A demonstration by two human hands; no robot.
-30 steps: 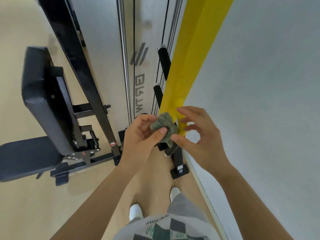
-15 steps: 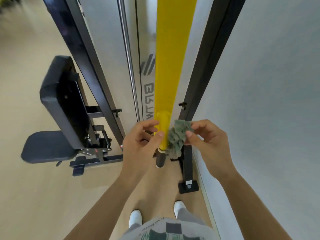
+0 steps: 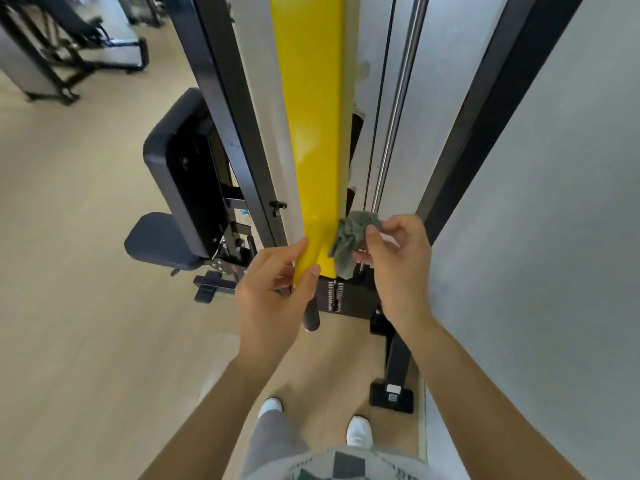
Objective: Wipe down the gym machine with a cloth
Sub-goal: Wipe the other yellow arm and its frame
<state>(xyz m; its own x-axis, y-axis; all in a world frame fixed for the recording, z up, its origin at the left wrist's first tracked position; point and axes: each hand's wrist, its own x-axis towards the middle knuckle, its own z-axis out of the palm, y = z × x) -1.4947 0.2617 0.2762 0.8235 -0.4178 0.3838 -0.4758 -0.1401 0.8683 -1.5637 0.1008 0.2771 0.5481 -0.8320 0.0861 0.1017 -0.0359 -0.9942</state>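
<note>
**Head view, looking down along a gym machine (image 3: 239,133) beside a grey wall (image 3: 561,202).**

- **Yellow lever arm:** the yellow lever arm (image 3: 311,133) runs from the top edge of the view down to the centre. It ends in a short black handle (image 3: 311,315).
- **Left grip:** the left grip (image 3: 273,292) is curled round the lower end of the yellow lever arm, just above the black handle. The thumb lies across the front face and the index finger along the left edge.
- **Right grip:** the right grip (image 3: 398,268) pinches a crumpled grey-green cloth (image 3: 349,240) between thumb and bent fingertips.
- **Cloth:** the cloth is bunched, hangs a little below the pinch and lies against the right edge of the yellow lever arm near its lower end.
- **Spacing:** the two grips are near each other but apart, with the end of the arm between them.
- **Behind the arm:** a chrome guide rod (image 3: 394,116) stands upright, with a black frame post (image 3: 485,116) to its right, next to the wall.
- **Left of the machine:** a black padded backrest (image 3: 173,161) stands upright above a black seat pad (image 3: 159,240).
- **Floor:** a black base foot (image 3: 391,396) rests on the light wooden floor (image 3: 86,323) close to the wall. Two white shoes (image 3: 360,431) show at the bottom edge, between the forearms.
- **Top left corner:** another machine (image 3: 69,46) is visible but blurred.
</note>
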